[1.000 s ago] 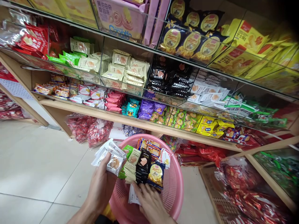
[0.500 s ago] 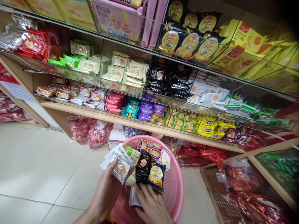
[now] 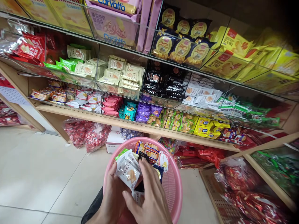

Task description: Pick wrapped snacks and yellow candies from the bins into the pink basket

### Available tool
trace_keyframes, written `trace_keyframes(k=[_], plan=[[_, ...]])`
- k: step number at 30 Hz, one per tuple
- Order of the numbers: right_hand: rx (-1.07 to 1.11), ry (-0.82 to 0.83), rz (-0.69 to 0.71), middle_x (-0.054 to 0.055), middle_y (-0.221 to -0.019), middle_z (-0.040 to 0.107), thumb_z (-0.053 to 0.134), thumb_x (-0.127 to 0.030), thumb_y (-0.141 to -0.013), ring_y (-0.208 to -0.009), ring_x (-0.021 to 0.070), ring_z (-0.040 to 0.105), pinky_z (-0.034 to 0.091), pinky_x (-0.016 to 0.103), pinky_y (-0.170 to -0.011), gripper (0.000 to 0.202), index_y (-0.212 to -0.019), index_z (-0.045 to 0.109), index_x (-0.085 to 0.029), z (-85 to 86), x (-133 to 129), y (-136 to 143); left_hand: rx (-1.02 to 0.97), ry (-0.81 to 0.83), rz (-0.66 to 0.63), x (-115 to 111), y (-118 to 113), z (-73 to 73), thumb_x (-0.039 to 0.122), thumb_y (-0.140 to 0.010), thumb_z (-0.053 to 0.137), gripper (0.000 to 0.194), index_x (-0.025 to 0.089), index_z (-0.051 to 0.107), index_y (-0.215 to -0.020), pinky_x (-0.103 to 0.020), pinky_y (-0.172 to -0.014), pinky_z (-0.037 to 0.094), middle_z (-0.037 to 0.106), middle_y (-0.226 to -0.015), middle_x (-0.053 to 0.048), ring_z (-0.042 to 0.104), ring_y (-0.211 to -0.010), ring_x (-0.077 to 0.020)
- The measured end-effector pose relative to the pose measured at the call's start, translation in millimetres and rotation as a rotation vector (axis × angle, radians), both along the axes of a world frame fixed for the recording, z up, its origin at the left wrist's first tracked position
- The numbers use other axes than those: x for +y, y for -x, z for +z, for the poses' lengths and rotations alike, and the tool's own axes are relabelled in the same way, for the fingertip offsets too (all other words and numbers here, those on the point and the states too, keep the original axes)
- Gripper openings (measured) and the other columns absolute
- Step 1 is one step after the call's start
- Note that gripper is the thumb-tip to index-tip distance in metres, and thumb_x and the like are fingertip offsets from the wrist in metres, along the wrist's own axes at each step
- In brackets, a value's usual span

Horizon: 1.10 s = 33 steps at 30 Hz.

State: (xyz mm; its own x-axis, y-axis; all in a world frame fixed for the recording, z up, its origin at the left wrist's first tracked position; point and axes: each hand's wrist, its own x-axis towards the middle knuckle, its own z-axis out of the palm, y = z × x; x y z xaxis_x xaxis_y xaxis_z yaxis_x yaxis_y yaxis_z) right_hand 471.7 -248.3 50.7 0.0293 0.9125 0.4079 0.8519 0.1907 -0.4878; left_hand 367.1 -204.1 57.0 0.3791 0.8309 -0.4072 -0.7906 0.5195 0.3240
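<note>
I have one pale wooden shelf unit [image 3: 93, 116] across my view, its bays fronted with clear, shiny panels. Before it stands one round pink plastic basket [image 3: 171, 183], its wall finely perforated. Two lumpy, see-through bags of red packets [image 3: 97, 137] lie to its left. Over the basket I count two bare hands. The left hand [image 3: 113, 193] holds crinkly, squarish white packets [image 3: 128, 170], overlapping too much for me to count, thumb pressed at their edge, other fingers mostly hidden. Beside them the right hand [image 3: 154, 193] keeps its fingers close together, thumb spread away; I can't tell whether its fingertips touch the packets. Inside the basket I make out one pink-and-white packet [image 3: 163, 160].
</note>
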Motion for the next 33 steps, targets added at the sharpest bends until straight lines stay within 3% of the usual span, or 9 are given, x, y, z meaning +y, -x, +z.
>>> trace_keyframes(k=[2,5,12,21,26,33], plan=[[0.008,0.077,0.01,0.01,-0.141,0.036,0.059,-0.038,-0.076,-0.127,0.029,0.037,0.044,0.045,-0.098,0.081,-0.142,0.017,-0.018,3.1,7,6,-0.03,-0.009,-0.037,-2,-2,-1.2,0.047,-0.085,0.044,0.056,0.016,0.044,-0.132,-0.043,-0.1,0.036,0.063,-0.113,-0.012,0.055,-0.109,-0.0297],[0.065,0.146,-0.003,0.009,-0.14,0.039,0.056,-0.033,-0.079,-0.126,0.0248,0.04,0.044,0.04,-0.099,0.077,-0.142,0.015,-0.02,-1.1,13,7,-0.068,-0.069,-0.075,-5,-1,-6.8,0.049,-0.085,0.043,0.058,0.017,0.041,-0.134,-0.043,-0.104,0.031,0.061,-0.118,-0.011,0.051,-0.115,-0.0295],[0.182,0.106,-0.085,0.006,-0.125,0.056,0.052,-0.033,-0.082,-0.112,0.0195,0.054,0.049,0.029,-0.09,0.055,-0.134,0.037,-0.023,-2.0,16,-5,-0.121,-0.184,-0.084,-11,-5,-9.9,0.049,-0.087,0.041,0.057,0.021,0.038,-0.136,-0.041,-0.109,0.021,0.051,-0.131,-0.009,0.036,-0.128,-0.0267],[0.345,0.218,-0.107,0.005,-0.124,0.056,0.058,-0.03,-0.077,-0.112,0.0209,0.054,0.048,0.031,-0.091,0.057,-0.131,0.041,-0.025,0.5,19,-10,-0.196,-0.164,-0.107,-16,-5,-18.8,0.051,-0.087,0.037,0.057,0.027,0.033,-0.138,-0.043,-0.11,0.016,0.043,-0.138,-0.006,0.029,-0.131,-0.0257],[0.497,0.286,-0.123,0.006,-0.124,0.057,0.059,-0.03,-0.075,-0.111,0.0209,0.055,0.048,0.031,-0.09,0.059,-0.131,0.04,-0.025,2.5,20,-16,-0.199,-0.186,-0.122,-16,-5,-14.8,0.05,-0.086,0.04,0.053,0.031,0.037,-0.136,-0.043,-0.109,0.018,0.039,-0.141,-0.004,0.027,-0.133,-0.0256],[0.549,0.301,-0.094,0.006,-0.127,0.053,0.061,-0.026,-0.072,-0.115,0.022,0.051,0.046,0.033,-0.093,0.067,-0.134,0.036,-0.025,6.0,22,-19,-0.036,-0.254,-0.192,-19,-5,-19.0,0.055,-0.084,0.041,0.055,0.031,0.039,-0.134,-0.048,-0.108,0.019,0.039,-0.141,-0.003,0.023,-0.134,-0.0265]])
